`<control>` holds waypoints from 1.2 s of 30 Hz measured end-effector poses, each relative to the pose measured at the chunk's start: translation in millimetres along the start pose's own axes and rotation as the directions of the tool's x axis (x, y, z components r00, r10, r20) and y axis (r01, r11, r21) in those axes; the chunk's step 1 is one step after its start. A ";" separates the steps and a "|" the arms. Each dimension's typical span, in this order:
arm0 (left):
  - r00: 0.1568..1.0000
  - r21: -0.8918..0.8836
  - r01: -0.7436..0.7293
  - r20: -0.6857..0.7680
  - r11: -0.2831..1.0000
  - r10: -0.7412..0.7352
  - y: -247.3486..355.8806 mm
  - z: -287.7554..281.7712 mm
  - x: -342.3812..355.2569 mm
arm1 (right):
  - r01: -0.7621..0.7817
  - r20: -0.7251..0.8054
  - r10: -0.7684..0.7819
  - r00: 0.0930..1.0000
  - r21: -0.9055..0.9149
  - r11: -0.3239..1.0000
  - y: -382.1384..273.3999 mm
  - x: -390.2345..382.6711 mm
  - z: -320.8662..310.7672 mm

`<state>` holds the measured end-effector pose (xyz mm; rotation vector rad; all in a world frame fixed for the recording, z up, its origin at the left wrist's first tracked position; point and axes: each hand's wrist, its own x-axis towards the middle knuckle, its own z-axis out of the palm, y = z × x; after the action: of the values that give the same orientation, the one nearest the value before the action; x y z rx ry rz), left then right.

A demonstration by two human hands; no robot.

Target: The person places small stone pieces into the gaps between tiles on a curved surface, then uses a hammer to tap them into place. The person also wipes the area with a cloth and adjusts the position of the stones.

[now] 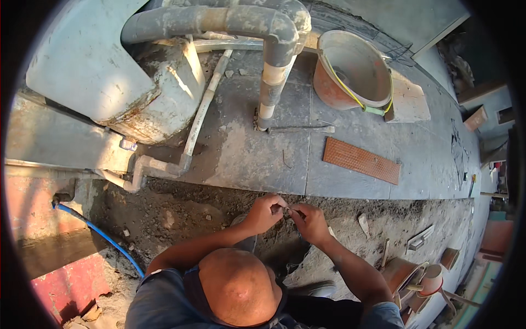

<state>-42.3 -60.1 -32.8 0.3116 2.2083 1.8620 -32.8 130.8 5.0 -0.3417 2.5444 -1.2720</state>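
Note:
Above the dirt strip, my left hand (264, 214) and my right hand (310, 223) meet with their fingertips pinched together. Something small and thin seems to sit between the fingers, too small to name. Just beyond them runs the edge of the grey tiled floor (246, 156). A short bent piece of wire (286, 159) lies on the tiles ahead of my hands. To its right rests a reddish-brown textured strip (361, 160). A flat metal bar (301, 129) lies farther off, by the foot of a grey pipe (267, 109).
An orange bucket (342, 93) with a yellow-green handle stands at the back, beside a pale slab (410, 101). Thinner pipes (200, 118) cross the left. A blue hose (101, 236) runs at far left. A trowel-like metal tool (420, 239) and containers (432, 279) sit at right.

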 end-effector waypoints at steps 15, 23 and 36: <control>0.989 0.110 0.104 0.092 0.988 -0.114 -5.9 8.9 6.1 | 0.054 -0.243 -0.097 0.965 -0.176 0.983 11.9 -7.1 18.3; 0.955 0.347 -0.296 0.093 0.890 0.281 5.1 20.3 10.3 | -0.030 -0.387 0.068 0.920 0.104 0.994 10.1 -10.5 26.0; 0.889 -0.502 0.459 0.244 0.733 -0.389 -13.9 19.4 11.5 | 0.140 -0.393 -0.054 0.918 0.196 0.971 15.9 -8.0 10.8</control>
<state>-47.2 -40.7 -50.2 -0.1771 1.4026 2.0209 -23.0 134.7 -12.9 -0.1858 2.6837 -1.7986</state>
